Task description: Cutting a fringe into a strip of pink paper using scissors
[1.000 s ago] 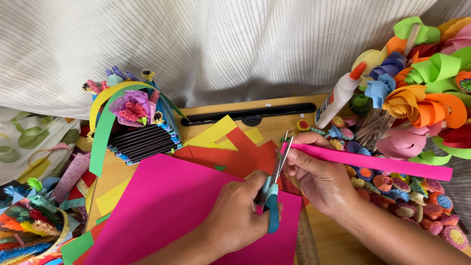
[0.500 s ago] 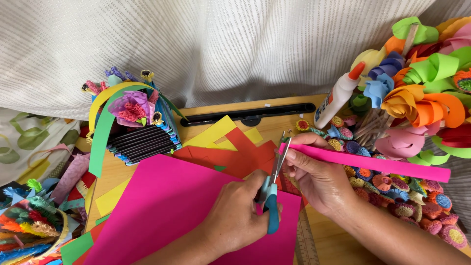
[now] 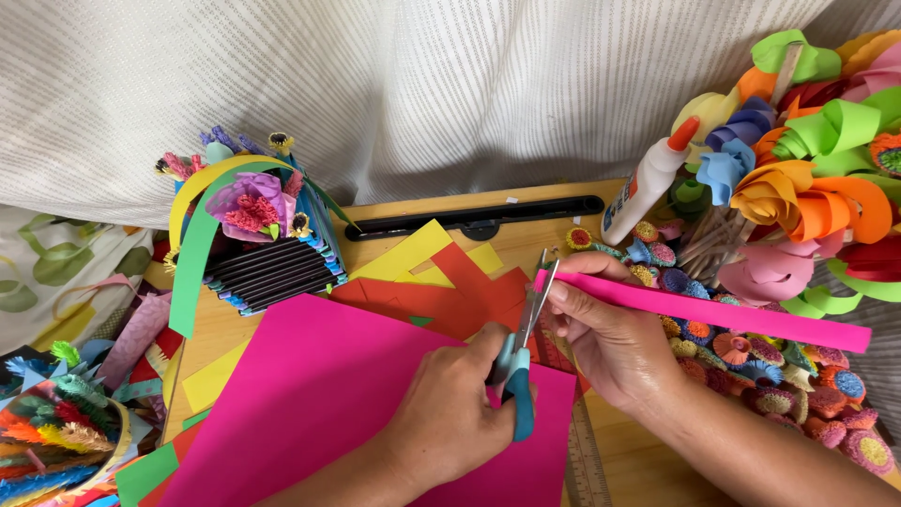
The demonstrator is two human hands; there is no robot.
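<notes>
Wooden board (image 3: 549, 239) strewn with coloured paper, left hand (image 3: 450, 408) gripped blue-handled scissors (image 3: 518, 352), blades at a pink strip (image 3: 713, 310), pinched by right hand (image 3: 610, 338), glue bottle (image 3: 648, 183) behind.

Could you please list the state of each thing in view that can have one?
Scissors: blades slightly open at the strip's end, held by the left hand.
Pink paper strip: held level by the right hand.
Glue bottle: orange cap on, leaning.
Large pink sheet: lying flat on the board.
Ruler: flat, partly covered.
</notes>
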